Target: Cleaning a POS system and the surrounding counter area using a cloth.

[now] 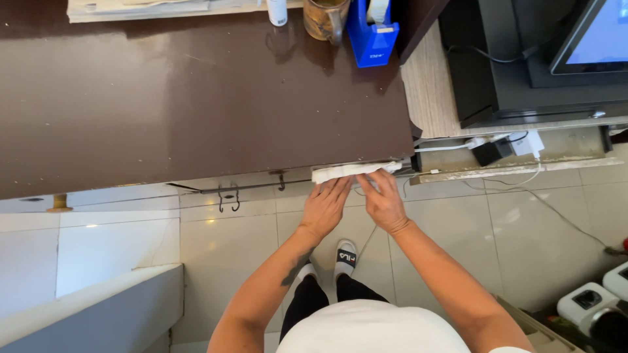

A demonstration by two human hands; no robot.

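Pressing down side by side, the left hand (325,208) and right hand (383,201) both rest flat, fingers out, on a white cloth (354,171), not really gripping it. It lies along the table (196,104) edge, long axis left-right, just beyond the fingertips; a blue dispenser (371,36) sits farther back.

Mug (325,18), paper stack (150,8), monitor (598,36) cut off by frame edges.

At the near edge of the dark brown table (196,104), the left hand (324,208) and right hand (384,201) press a folded white cloth (353,171) with their fingers (340,186), the blue tape dispenser (370,36) standing at the far edge.
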